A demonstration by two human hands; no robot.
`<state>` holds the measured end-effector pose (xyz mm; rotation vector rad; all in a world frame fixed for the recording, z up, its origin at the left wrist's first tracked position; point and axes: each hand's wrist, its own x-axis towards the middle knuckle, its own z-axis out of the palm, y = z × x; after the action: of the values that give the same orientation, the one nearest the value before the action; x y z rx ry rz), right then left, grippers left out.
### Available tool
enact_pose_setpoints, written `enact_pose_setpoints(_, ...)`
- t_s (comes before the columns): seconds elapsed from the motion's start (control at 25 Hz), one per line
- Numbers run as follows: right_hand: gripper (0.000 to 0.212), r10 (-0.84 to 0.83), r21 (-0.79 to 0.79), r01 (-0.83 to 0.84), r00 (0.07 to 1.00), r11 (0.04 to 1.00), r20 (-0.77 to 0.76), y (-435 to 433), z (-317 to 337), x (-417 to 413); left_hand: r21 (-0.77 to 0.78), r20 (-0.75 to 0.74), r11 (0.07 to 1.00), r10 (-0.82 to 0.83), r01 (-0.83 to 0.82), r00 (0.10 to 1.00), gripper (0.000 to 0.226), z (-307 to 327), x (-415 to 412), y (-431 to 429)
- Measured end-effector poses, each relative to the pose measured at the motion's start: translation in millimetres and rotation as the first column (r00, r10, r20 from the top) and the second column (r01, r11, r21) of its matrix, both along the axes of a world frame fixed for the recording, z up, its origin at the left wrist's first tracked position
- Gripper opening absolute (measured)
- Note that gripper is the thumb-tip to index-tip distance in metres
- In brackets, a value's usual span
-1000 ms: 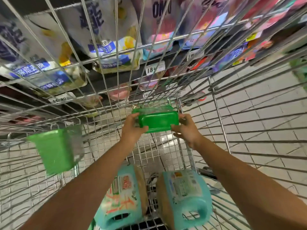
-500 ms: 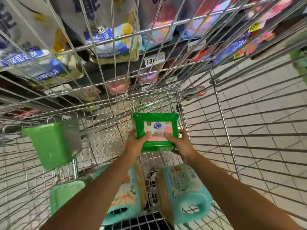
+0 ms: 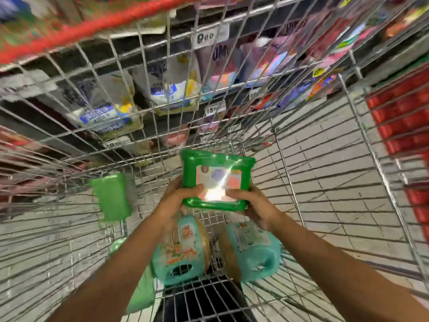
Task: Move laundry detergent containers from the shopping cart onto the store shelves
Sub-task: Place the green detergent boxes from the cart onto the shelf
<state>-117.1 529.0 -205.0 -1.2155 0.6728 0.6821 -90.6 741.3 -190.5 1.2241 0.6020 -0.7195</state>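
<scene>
In the cart point(image 3: 281, 159), the left jug point(image 3: 183, 252) lies beside the right jug point(image 3: 253, 249). The held box point(image 3: 217, 180) is above them, between left hand point(image 3: 178, 196) and right hand point(image 3: 254, 205).

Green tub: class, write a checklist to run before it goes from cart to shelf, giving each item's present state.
1. Left hand grips tub: ok.
2. Right hand grips its other side: ok.
3. Tub clear of left jug and right jug: ok.
4. Tub above rim of cart: not ok, it is inside.
5. Free space on shelf: cannot tell, view blurred.
</scene>
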Motion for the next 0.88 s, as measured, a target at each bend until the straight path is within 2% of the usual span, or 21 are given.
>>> enact_pose_setpoints(0.12,0.058,-0.093,-0.031,0.102,0.972,0.994,0.216,30.3,57.4,3.8,0.024,0.173,0.999,0.017,-0.022,0.985,0.070,57.3,4.2,12.9)
enact_pose_setpoints(0.24,0.054,-0.073,-0.106,0.128,0.908,0.986,0.412,55.6,117.3,8.6,0.022,0.327,0.986,0.147,-0.163,0.933,0.056,112.0,-2.7,19.2)
enact_pose_setpoints(0.36,0.033,-0.009,-0.161,0.117,0.832,0.980,0.554,72.8,171.1,5.6,0.002,0.436,0.964,0.239,-0.266,0.868,0.054,166.4,-18.5,28.0)
enact_pose_setpoints(0.48,0.038,0.039,-0.206,0.120,0.773,0.971,0.633,84.1,208.3,-2.9,0.019,0.517,0.951,0.255,-0.309,0.817,0.049,208.3,-38.3,41.3)
enact_pose_setpoints(0.56,0.046,0.058,-0.209,0.107,0.752,0.972,0.656,89.8,227.3,-10.2,0.035,0.539,0.944,0.259,-0.329,0.801,0.055,231.4,-56.7,49.9)
enact_pose_setpoints(0.72,0.059,0.159,-0.249,0.028,0.698,0.968,0.698,109.1,264.4,-29.8,0.027,0.587,0.889,0.357,-0.458,0.727,0.056,260.6,-100.3,66.8)
enact_pose_setpoints(0.88,0.049,0.268,-0.216,-0.160,0.645,0.963,0.716,139.5,284.9,-55.1,0.055,0.613,0.791,0.455,-0.609,0.646,0.056,281.0,-149.3,90.7)
